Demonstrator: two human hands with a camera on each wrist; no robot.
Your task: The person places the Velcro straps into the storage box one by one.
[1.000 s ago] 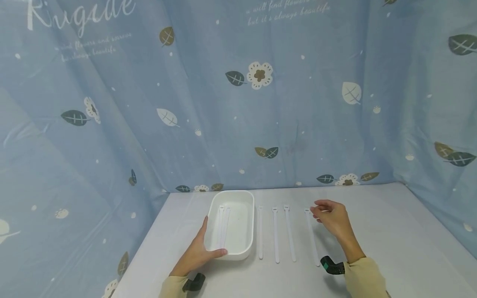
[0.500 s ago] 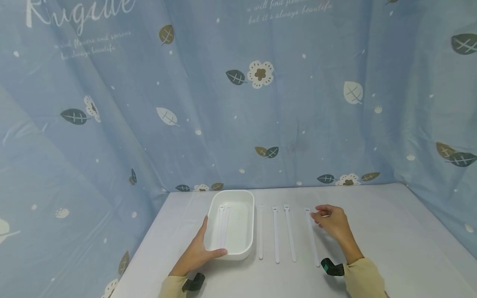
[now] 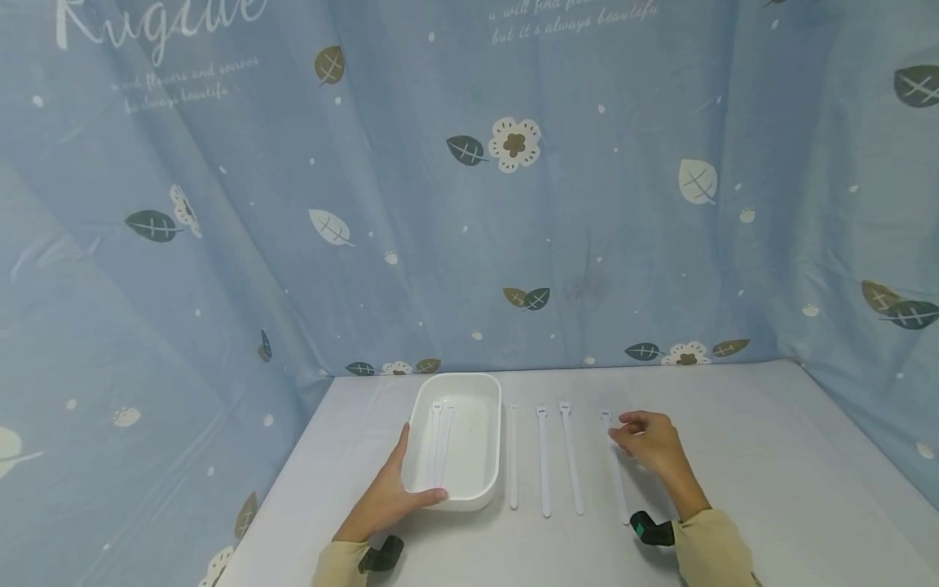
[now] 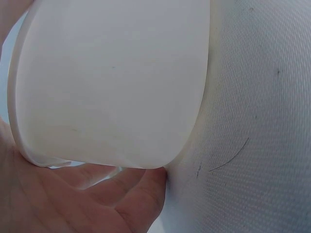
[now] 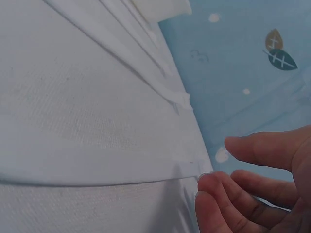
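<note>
My left hand (image 3: 385, 499) holds a white rectangular tray (image 3: 475, 448) at its near left corner, thumb on the near rim and fingers along the left wall. In the left wrist view, fingers (image 4: 141, 199) lie against the tray's side (image 4: 112, 87). Two white straps (image 3: 436, 444) with slotted heads, like cable ties, lie inside. My right hand (image 3: 655, 444) hovers near the head of the rightmost strap (image 3: 620, 493), its fingers loosely bent. In the right wrist view, thumb and fingertips are apart with nothing between them, close to that strap's end (image 5: 121, 170).
Several more straps lie on the white tablecloth right of the tray: one beside it (image 3: 513, 465), a second (image 3: 544, 465) and a third (image 3: 571, 465). A blue patterned curtain (image 3: 587, 204) hangs along the table's back edge.
My right hand has shifted slightly down, toward me, beside the rightmost strap. The left hand, tray and straps have stayed in place.
</note>
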